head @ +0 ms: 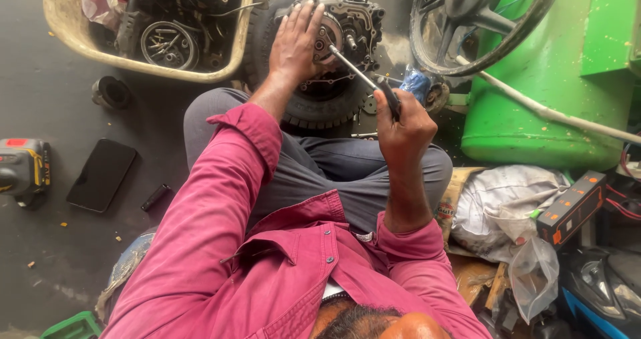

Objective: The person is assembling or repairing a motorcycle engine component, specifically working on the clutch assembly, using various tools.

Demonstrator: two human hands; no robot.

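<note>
A tub (67,39) is sitting on the floor at upper left, holding greasy engine parts (170,42). Next to it, the left hand (294,42) is lying flat, fingers spread, on the engine (347,25) atop a tyre (320,102). The right hand (404,122), its grip closed, is holding a screwdriver (364,79) angled into the engine.

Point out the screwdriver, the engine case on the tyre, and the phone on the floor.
screwdriver (357,72): head view, middle of its metal shaft.
engine case (357,22): head view, its upper right rim.
phone (101,174): head view, centre of its dark screen.
</note>
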